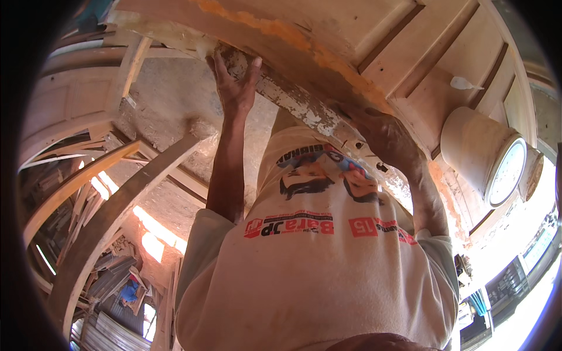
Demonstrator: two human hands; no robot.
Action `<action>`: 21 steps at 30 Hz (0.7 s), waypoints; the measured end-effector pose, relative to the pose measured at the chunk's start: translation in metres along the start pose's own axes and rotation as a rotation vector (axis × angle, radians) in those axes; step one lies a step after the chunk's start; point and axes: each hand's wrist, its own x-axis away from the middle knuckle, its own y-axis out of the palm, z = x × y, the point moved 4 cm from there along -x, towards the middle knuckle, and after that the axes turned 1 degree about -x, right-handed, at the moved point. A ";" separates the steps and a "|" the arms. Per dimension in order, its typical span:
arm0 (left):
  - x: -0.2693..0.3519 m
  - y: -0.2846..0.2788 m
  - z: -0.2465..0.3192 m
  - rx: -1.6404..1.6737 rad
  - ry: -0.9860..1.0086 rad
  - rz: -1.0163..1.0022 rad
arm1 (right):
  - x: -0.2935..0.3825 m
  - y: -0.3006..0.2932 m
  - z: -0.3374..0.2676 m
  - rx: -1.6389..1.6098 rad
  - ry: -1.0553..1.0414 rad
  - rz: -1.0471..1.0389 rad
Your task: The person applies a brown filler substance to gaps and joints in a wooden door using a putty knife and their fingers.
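Observation:
Before me lies a wooden panel door (373, 66), its near edge (298, 103) covered in flaking white paint. Orange filler (281, 33) runs in a ragged band along the face close to that edge. My left hand (237, 85) grasps the edge, thumb and fingers spread apart against it. Farther right, my right hand (382, 134) rests over the same edge with its fingers partly in shadow. Whether something small is under those fingers is hidden. Two dark holes, one a round hole (359, 145), mark the edge beside my right wrist.
A white plastic bucket (465, 145) and a small clear plastic piece (462, 83) are on the door at the right. Long timber beams (131, 197) stand at my left, with another panel door (72, 98) behind. Corrugated sheets (116, 276) and scrap wood lie lower left.

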 end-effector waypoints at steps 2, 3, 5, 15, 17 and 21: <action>0.001 -0.002 -0.003 0.022 0.002 -0.007 | -0.008 -0.010 -0.002 0.070 -0.041 -0.075; 0.001 -0.001 -0.005 0.031 0.031 -0.013 | -0.010 -0.013 -0.003 0.102 -0.054 -0.109; 0.002 -0.003 -0.008 0.051 0.073 -0.028 | -0.017 -0.015 -0.001 0.126 -0.090 -0.148; 0.000 0.002 -0.014 0.163 0.132 -0.042 | -0.008 0.020 -0.009 0.188 -0.030 0.023; 0.002 0.001 -0.013 0.164 0.121 -0.040 | -0.007 0.032 -0.016 0.294 -0.059 0.106; 0.001 0.001 -0.005 0.127 0.103 -0.034 | -0.007 0.044 -0.026 0.218 0.004 0.251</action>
